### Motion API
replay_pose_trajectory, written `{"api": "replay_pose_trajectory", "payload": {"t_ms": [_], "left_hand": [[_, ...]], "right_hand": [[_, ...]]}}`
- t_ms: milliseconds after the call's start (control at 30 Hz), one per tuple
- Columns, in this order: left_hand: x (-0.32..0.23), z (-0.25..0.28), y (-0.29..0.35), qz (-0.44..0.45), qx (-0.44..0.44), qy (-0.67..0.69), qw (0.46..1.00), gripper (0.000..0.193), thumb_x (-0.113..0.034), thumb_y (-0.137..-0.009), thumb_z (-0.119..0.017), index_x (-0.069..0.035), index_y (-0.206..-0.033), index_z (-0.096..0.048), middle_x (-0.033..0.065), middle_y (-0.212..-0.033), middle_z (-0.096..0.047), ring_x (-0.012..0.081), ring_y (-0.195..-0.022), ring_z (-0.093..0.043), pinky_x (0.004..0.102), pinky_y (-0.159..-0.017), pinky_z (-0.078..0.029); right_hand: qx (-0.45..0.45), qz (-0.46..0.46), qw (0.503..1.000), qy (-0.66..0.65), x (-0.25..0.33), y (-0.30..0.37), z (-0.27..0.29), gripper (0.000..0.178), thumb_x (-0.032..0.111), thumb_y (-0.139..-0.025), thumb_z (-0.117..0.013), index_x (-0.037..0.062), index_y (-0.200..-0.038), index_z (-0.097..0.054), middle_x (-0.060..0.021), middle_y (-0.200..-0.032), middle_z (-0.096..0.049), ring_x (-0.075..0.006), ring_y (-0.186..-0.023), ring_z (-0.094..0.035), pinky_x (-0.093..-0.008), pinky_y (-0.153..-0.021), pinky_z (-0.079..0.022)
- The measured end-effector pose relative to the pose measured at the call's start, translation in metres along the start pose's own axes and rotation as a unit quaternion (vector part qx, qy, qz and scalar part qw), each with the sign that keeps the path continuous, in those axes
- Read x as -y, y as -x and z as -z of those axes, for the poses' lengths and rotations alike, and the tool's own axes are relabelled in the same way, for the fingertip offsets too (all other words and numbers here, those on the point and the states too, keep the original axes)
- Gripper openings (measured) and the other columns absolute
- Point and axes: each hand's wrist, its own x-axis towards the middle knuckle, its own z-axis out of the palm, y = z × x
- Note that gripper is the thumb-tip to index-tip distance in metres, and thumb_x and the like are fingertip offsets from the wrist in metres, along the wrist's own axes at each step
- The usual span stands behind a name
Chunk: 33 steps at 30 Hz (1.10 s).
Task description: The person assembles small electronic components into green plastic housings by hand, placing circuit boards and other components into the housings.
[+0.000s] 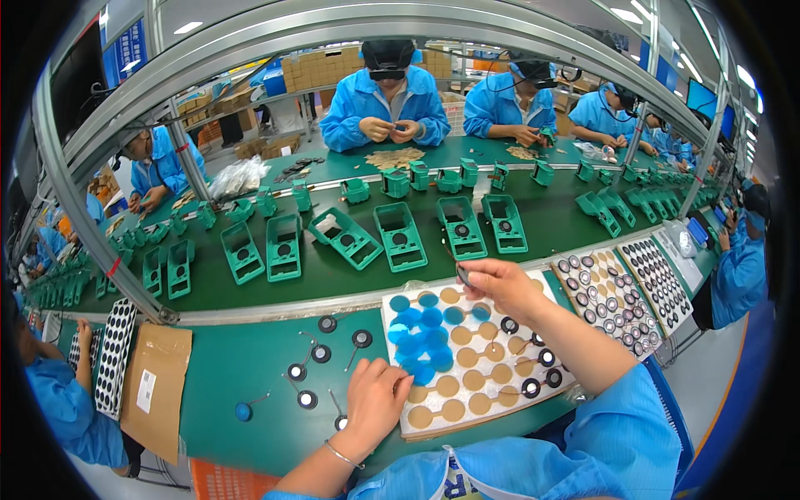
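Head view: grasped dark disc (463, 275) in right hand (500, 288) above white board (492, 419); rested left hand (375, 402) beside blue discs (419, 343); could not tell its grip.

1. A factory assembly hall: several people in matching blue work jackets (350, 104) work along both sides of a long dark green line (329, 287).
2. Many look-alike green housings (400, 237) are set out in rows down that line.
3. Small round black parts (362, 338) lie about on the near green tabletop (221, 367).
4. A metal frame (400, 21) spans overhead, with bright ceiling lights (627, 16) beyond.
5. Cardboard boxes (321, 71) are stacked behind the workers.
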Motion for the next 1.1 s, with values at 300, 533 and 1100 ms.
{"api": "replay_pose_trajectory", "payload": {"t_ms": [300,533,1100], "left_hand": [[0.007,-0.001,-0.004,-0.026,-0.022,0.019,0.999,0.017,-0.006,-0.067,-0.072,-0.005,-0.078,-0.058,0.0068,-0.075,-0.053,0.025,-0.069,-0.047,0.0342,-0.062,-0.037],[0.01,-0.004,0.007,-0.06,-0.057,0.0,0.997,0.016,-0.008,-0.068,-0.069,-0.008,-0.081,-0.059,0.0052,-0.078,-0.053,0.0234,-0.071,-0.048,0.0334,-0.063,-0.038],[0.008,-0.013,0.013,-0.088,-0.044,0.022,0.995,0.017,-0.004,-0.068,-0.065,-0.003,-0.083,-0.057,0.0117,-0.081,-0.05,0.0302,-0.075,-0.047,0.0393,-0.065,-0.04]], "right_hand": [[-0.11,0.151,0.931,0.314,0.006,-0.103,0.033,0.025,0.008,-0.079,-0.064,-0.0009,-0.101,-0.06,-0.0083,-0.089,-0.064,-0.0135,-0.082,-0.058,-0.0272,-0.074,-0.047],[-0.058,0.223,0.809,0.541,-0.051,-0.173,0.001,0.02,0.011,-0.075,-0.064,0.0061,-0.094,-0.064,-0.008,-0.092,-0.062,-0.0276,-0.094,-0.053,-0.0372,-0.08,-0.045],[0.003,0.252,0.715,0.652,-0.08,-0.202,0.007,0.019,0.012,-0.074,-0.063,0.0101,-0.093,-0.064,-0.0042,-0.095,-0.064,-0.0251,-0.091,-0.058,-0.0379,-0.079,-0.043]]}}
